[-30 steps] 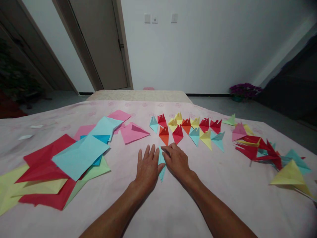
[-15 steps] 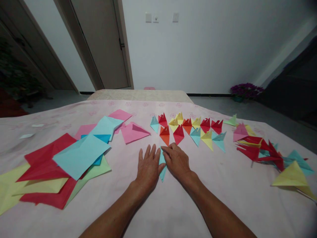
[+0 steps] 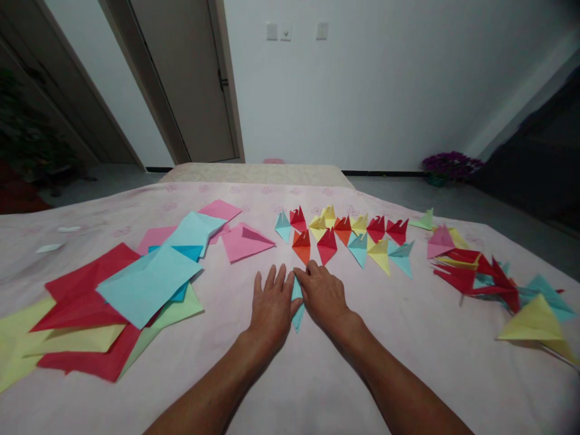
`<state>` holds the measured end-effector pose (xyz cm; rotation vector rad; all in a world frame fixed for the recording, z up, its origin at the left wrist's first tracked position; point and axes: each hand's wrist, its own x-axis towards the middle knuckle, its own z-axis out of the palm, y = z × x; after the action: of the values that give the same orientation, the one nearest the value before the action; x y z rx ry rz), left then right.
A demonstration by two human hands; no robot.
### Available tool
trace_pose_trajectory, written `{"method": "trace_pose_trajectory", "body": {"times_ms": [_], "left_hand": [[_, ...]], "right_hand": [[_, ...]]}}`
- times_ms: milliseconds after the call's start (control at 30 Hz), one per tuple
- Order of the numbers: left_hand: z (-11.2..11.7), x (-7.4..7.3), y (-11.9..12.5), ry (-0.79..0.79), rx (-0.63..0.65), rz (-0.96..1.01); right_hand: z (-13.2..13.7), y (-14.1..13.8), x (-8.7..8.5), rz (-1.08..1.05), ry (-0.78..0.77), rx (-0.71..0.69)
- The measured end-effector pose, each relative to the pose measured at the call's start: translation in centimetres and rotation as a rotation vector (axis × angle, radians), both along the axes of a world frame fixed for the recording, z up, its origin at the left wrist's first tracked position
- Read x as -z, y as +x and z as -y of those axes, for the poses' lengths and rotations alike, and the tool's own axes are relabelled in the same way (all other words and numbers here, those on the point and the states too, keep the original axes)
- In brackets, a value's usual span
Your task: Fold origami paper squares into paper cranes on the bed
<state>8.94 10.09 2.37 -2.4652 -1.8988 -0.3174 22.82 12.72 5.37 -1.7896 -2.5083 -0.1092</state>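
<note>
A narrow, folded piece of light blue paper (image 3: 297, 319) lies on the cloth between my two hands, its pointed end toward me. My left hand (image 3: 270, 309) rests flat along its left side, fingers stretched forward and the thumb across the paper. At the far end, the curled fingers of my right hand (image 3: 323, 295) press together on the paper's tip and partly hide it. Just beyond my hands stand rows of folded paper cranes, among them a red crane (image 3: 327, 243), an orange crane (image 3: 301, 243) and a light blue crane (image 3: 359, 246).
Loose coloured sheets overlap at the left, with a light blue sheet (image 3: 149, 284) on top and a pink folded paper (image 3: 244, 243) nearby. More folded papers lie heaped at the right, including a yellow one (image 3: 532, 323). A pale pink cloth (image 3: 408, 374) covers the table.
My right fingertips have shifted slightly over the far tip of the light blue paper, which showed a little more before. My left hand stays in place.
</note>
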Motion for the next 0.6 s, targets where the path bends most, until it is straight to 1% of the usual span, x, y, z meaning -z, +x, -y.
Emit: {"method": "trace_pose_trajectory", "body": {"times_ms": [167, 367, 600], "left_hand": [[0.4, 0.0, 0.2, 0.040, 0.016, 0.004], [0.8, 0.5, 0.2, 0.108, 0.062, 0.015], [1.2, 0.5, 0.2, 0.090, 0.130, -0.021]], "right_hand": [[-0.4, 0.0, -0.4, 0.094, -0.051, -0.063], [-0.8, -0.2, -0.4, 0.134, -0.124, -0.131], [-0.8, -0.3, 0.1, 0.147, -0.132, -0.153]]}}
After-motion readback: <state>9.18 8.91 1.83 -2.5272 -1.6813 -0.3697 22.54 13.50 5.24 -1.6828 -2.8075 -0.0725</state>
